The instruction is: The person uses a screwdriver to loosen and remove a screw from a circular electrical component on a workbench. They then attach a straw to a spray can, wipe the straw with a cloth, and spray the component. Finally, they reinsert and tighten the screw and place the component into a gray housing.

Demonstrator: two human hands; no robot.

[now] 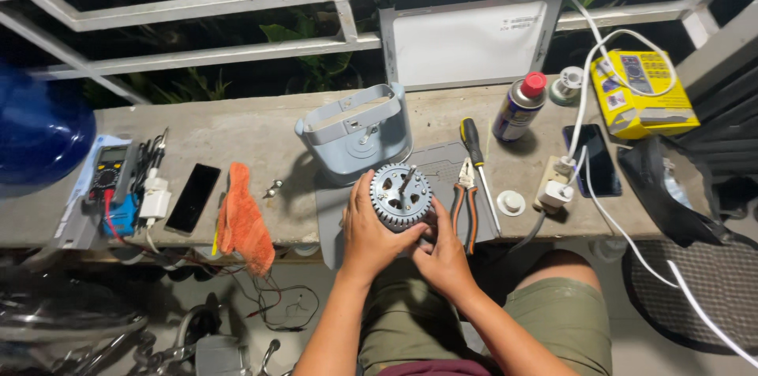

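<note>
A round grey electric motor (401, 196) with a slotted face and a thin shaft pointing up sits at the front edge of a grey work mat (442, 161) on a concrete ledge. My left hand (368, 235) wraps around the motor's left side. My right hand (443, 256) grips its lower right rim with the fingertips. Both hands hold the motor just above my lap.
Behind the motor stands a pale blue plastic housing (357, 131). Pliers (464, 204), a screwdriver (477, 159), a white cap (511, 203), a spray can (520, 107), a power strip (555, 184), two phones, a yellow box (641, 93), an orange rag (243, 222) and a multimeter (109, 172) lie along the ledge.
</note>
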